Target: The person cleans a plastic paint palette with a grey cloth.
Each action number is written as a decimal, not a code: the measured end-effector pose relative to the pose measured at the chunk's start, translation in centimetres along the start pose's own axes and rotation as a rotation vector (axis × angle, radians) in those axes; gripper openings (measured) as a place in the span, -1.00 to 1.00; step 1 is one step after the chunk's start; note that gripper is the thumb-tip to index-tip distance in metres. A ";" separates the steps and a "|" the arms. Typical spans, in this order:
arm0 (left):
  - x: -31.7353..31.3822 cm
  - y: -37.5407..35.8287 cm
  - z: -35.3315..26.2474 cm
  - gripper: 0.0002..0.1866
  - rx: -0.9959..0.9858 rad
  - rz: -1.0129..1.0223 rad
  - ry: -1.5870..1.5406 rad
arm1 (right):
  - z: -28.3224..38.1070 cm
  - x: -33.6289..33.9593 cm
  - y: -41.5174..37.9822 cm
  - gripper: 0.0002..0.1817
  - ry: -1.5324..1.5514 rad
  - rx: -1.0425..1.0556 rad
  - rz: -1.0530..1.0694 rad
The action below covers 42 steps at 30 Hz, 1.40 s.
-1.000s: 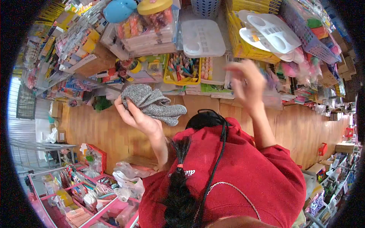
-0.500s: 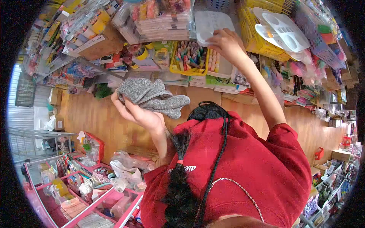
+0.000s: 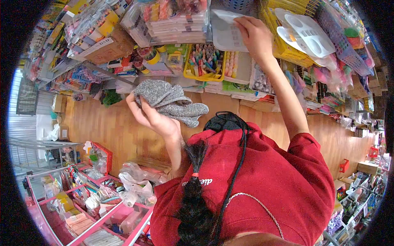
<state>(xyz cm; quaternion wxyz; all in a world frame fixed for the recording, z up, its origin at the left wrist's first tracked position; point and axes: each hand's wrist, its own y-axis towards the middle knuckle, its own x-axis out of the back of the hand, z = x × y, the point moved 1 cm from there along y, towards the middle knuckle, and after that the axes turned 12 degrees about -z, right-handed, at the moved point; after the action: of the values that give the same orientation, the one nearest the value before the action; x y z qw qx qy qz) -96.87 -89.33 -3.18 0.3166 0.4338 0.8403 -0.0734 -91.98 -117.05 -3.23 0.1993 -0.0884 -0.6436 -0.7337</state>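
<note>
A crumpled grey cloth is gripped in my left hand, above the wooden floor and in front of the shelf. My right hand reaches to the shelf, its fingers pinching the edge of a thin white translucent sheet or tray, which is lifted at a tilt. Beneath it lies another pale tray. Left of that stands a yellow basket full of colourful pointed items, beside a row of pink and yellow round items.
White paint palettes lie on yellow packs at the right, near a purple basket. Clear plastic packs are stacked left of the trays. A pink-edged divided display stands lower left, with plastic bags beside it.
My right hand has moved slightly up and right, and the sheet's edge is now raised off the tray below. My left hand and the cloth have shifted slightly right.
</note>
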 end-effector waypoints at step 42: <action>-7.1 -10.6 4.0 -0.51 -0.667 0.793 0.080 | 7.8 14.5 -6.1 -0.37 0.641 -0.418 0.287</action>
<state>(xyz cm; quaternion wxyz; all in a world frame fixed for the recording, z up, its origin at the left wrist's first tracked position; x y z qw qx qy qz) -100.20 -102.22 -3.70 0.4090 0.5968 0.6004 0.3408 -108.51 -111.47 -1.94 0.4681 0.0172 -0.3668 -0.8038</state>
